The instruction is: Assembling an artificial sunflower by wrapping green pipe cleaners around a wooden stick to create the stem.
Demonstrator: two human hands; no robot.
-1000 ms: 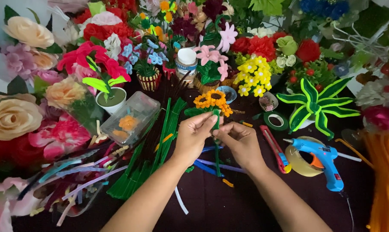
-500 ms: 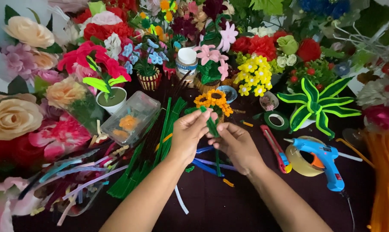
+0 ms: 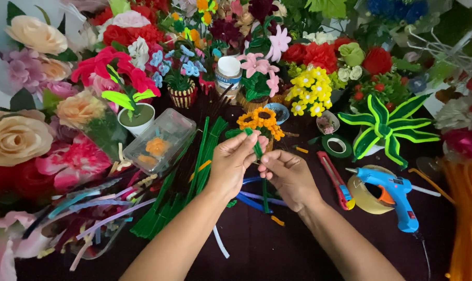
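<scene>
So, left hand (image 3: 232,162) and right hand (image 3: 285,174) both pinching the green fuzzy pipe-cleaner stem (image 3: 257,148) of an orange pipe-cleaner sunflower cluster (image 3: 260,121), dead centre over the dark worktop (image 3: 256,250). Blue glue gun (image 3: 393,193) at 3 o'clock, clear plastic box (image 3: 160,141) at 9.

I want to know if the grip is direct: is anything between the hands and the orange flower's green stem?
Nothing visible: left hand and right hand both pinch the green stem below the orange flower directly.
</scene>
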